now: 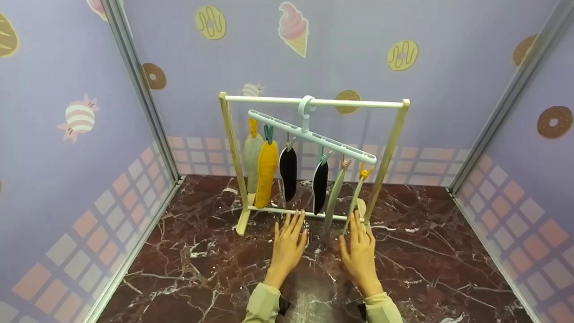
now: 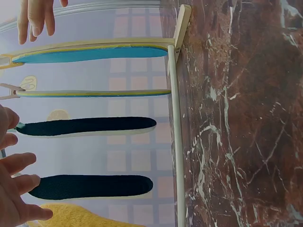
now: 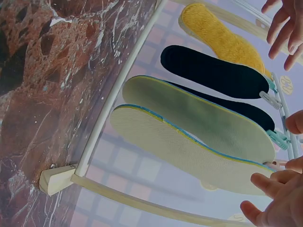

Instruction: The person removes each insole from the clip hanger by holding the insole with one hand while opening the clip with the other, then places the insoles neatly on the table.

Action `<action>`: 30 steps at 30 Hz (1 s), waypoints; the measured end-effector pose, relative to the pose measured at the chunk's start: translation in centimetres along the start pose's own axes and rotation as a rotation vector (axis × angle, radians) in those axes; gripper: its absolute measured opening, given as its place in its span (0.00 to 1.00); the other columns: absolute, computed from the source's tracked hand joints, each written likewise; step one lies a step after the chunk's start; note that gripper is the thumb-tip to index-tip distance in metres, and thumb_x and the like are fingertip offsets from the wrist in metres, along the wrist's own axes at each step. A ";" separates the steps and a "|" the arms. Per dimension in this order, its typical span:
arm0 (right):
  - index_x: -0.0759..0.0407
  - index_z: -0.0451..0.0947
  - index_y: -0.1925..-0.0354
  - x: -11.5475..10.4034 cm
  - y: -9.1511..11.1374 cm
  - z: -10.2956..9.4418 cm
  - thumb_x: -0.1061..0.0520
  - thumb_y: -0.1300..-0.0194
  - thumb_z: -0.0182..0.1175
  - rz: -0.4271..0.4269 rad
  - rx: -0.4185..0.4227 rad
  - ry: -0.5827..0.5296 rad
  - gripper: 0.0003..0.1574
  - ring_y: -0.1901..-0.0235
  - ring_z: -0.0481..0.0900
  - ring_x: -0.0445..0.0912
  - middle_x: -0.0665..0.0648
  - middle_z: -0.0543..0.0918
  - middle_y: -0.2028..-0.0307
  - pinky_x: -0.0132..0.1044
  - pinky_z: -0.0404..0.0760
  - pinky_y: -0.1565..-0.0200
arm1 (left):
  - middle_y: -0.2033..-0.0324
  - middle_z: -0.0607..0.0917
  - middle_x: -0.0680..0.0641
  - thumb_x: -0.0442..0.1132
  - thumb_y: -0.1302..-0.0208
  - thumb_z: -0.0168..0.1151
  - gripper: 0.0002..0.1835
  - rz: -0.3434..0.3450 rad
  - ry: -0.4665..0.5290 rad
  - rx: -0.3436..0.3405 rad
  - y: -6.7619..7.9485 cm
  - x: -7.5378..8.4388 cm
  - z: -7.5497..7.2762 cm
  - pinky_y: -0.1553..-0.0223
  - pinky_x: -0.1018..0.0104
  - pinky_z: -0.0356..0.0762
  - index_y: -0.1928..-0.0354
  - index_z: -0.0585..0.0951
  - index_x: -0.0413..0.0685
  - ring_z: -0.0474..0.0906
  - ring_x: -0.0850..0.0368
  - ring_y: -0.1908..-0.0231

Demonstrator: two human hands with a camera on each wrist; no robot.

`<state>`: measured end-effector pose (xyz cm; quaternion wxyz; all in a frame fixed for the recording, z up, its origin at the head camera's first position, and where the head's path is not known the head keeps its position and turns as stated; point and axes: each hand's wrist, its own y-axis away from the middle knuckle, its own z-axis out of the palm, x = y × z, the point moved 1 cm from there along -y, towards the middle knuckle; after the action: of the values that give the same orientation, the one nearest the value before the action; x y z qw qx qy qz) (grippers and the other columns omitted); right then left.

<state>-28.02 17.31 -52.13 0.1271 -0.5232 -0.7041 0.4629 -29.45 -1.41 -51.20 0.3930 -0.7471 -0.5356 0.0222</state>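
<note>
In the head view my left hand [image 1: 288, 246] and right hand [image 1: 360, 252] are both open, fingers extended toward the rack, holding nothing. Several insoles hang by clothes pegs from a pale blue hanger [image 1: 314, 136]: a yellow fuzzy insole [image 1: 267, 172] and a grey one [image 1: 253, 157] on the left, two black insoles [image 1: 320, 186] mid-way, and two thin-edged pale insoles [image 3: 156, 139] on the right. The left hand is nearest the black insoles. My right hand overlaps the rightmost insole's lower end in the head view. An orange peg [image 1: 365, 172] clips that insole.
The hanger hooks over the top bar [image 1: 358, 103] of a wooden rack [image 1: 389, 157] and slants down to the right. The rack stands on a dark red marbled tabletop [image 1: 202, 269]. Patterned lilac walls [image 1: 350, 36] with metal corner posts [image 1: 139, 85] enclose three sides.
</note>
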 end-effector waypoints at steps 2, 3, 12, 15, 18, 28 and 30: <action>0.63 0.54 0.35 0.0 -0.1 0.0 0.58 0.44 0.55 0.001 0.010 -0.014 0.40 0.42 0.66 0.56 0.58 0.56 0.33 0.51 0.60 0.44 | 0.39 0.69 0.50 0.45 0.36 0.48 0.25 0.005 0.011 0.006 -0.2 0.0 -0.1 0.38 0.42 0.52 0.36 0.63 0.55 0.63 0.48 0.38; 0.63 0.53 0.35 0.0 -0.2 0.0 0.58 0.44 0.55 0.004 0.012 -0.021 0.40 0.42 0.67 0.56 0.57 0.55 0.33 0.50 0.60 0.44 | 0.40 0.69 0.50 0.44 0.36 0.49 0.25 0.006 0.019 0.007 -0.3 0.1 -0.1 0.38 0.42 0.53 0.36 0.63 0.55 0.64 0.48 0.39; 0.65 0.55 0.36 0.3 -0.7 0.0 0.63 0.47 0.58 0.041 0.059 -0.069 0.41 0.42 0.65 0.60 0.65 0.58 0.35 0.54 0.62 0.49 | 0.45 0.75 0.44 0.41 0.37 0.50 0.22 0.035 0.109 0.014 -1.3 -0.1 0.1 0.44 0.48 0.67 0.40 0.68 0.46 0.73 0.48 0.47; 0.63 0.53 0.35 0.4 -1.0 0.0 0.63 0.46 0.58 0.048 0.065 -0.077 0.42 0.42 0.64 0.60 0.65 0.58 0.35 0.53 0.63 0.51 | 0.48 0.77 0.41 0.39 0.37 0.51 0.22 0.053 0.155 0.033 -1.6 -0.1 0.2 0.49 0.52 0.72 0.41 0.69 0.44 0.77 0.47 0.52; 0.61 0.52 0.34 0.4 -1.2 0.0 0.63 0.46 0.57 0.063 0.068 -0.081 0.43 0.42 0.65 0.59 0.63 0.58 0.35 0.51 0.64 0.53 | 0.50 0.79 0.40 0.38 0.38 0.52 0.21 0.068 0.181 0.047 -1.8 -0.1 0.2 0.53 0.56 0.75 0.42 0.70 0.43 0.79 0.47 0.56; 0.61 0.51 0.34 0.5 -2.2 -0.1 0.65 0.44 0.56 0.101 0.080 -0.200 0.42 0.41 0.64 0.58 0.59 0.59 0.34 0.53 0.65 0.50 | 0.60 0.84 0.43 0.37 0.39 0.54 0.16 0.063 0.219 0.060 -3.0 0.1 0.2 0.60 0.62 0.78 0.50 0.77 0.42 0.81 0.51 0.62; 0.62 0.51 0.34 0.6 -2.5 -0.1 0.67 0.44 0.56 0.107 0.089 -0.254 0.42 0.41 0.65 0.59 0.60 0.61 0.35 0.52 0.65 0.45 | 0.63 0.84 0.44 0.36 0.40 0.54 0.14 0.068 0.225 0.065 -3.3 0.2 0.2 0.61 0.63 0.78 0.52 0.78 0.42 0.81 0.52 0.63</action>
<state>-29.79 17.76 -50.27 0.0354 -0.4908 -0.6645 0.5624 -32.09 -0.77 -49.23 0.4736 -0.7496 -0.4614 -0.0308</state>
